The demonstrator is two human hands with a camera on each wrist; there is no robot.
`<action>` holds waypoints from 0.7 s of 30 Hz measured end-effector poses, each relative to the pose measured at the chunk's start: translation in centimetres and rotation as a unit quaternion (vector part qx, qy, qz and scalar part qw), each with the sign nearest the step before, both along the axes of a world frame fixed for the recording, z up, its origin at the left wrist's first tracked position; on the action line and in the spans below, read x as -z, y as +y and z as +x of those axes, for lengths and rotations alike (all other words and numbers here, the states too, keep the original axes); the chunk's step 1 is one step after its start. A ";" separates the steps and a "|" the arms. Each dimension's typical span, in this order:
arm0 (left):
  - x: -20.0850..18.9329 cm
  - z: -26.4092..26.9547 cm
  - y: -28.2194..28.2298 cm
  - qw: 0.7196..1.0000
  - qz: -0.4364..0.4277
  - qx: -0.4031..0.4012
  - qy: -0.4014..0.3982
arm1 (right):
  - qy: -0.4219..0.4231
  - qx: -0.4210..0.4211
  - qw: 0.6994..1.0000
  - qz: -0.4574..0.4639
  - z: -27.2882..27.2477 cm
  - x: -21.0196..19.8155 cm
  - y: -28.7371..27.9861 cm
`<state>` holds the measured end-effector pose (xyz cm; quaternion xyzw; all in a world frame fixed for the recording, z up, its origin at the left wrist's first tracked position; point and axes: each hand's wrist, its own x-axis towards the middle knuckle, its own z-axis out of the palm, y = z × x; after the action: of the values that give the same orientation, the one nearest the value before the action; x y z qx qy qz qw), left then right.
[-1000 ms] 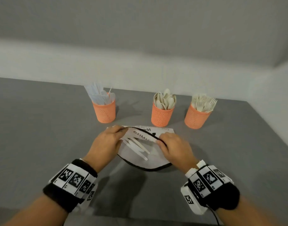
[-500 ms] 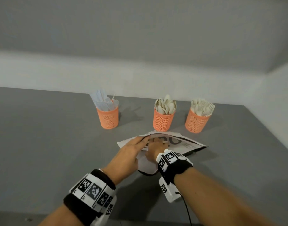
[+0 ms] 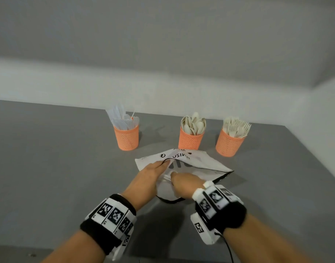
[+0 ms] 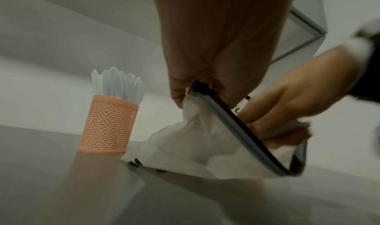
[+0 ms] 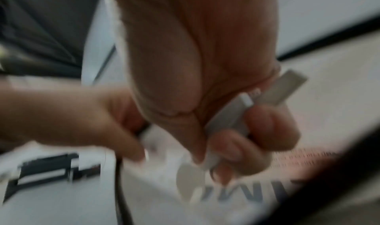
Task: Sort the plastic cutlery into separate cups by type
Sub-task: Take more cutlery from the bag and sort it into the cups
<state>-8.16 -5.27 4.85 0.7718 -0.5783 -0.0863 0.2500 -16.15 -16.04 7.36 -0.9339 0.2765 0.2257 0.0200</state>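
Observation:
A white bag (image 3: 204,164) with a black rim lies on the grey table (image 3: 58,158), its mouth facing me. My left hand (image 3: 165,163) pinches the upper rim and holds it up; the left wrist view shows this pinch on the rim (image 4: 198,88). My right hand (image 3: 175,176) is in the bag's mouth. Its fingers (image 5: 267,127) curl round white plastic cutlery (image 5: 232,114), including a spoon bowl (image 5: 189,178). Behind the bag stand three orange mesh cups: knives (image 3: 126,138), spoons (image 3: 191,140) and forks (image 3: 229,144).
The table meets a pale wall at the back and a side wall at the right. The knife cup (image 4: 111,124) stands just left of the bag. Bare grey tabletop lies to the left and in front of the bag.
A second ago both hands held the bag's mouth apart. The right hand then reached into the bag and now grips cutlery at the mouth, while the left hand keeps hold of the rim.

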 end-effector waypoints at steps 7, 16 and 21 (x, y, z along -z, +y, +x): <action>2.3 3.5 1.5 0.980 0.194 -0.040 0.024 | -0.064 -0.010 0.934 0.351 -8.2 -5.1 -4.8; -3.7 -0.6 -1.3 0.952 -0.062 -0.045 0.297 | -0.389 0.113 0.729 0.552 -3.5 -2.7 -2.8; -4.7 -0.9 -2.9 0.804 -0.173 -0.143 0.550 | -0.424 0.129 0.693 0.569 -0.1 -1.9 -0.9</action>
<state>-9.09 -8.17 9.51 0.6127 -0.2326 -0.3582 0.6650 -16.21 -16.99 9.29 -0.6955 0.1750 -0.0845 0.6918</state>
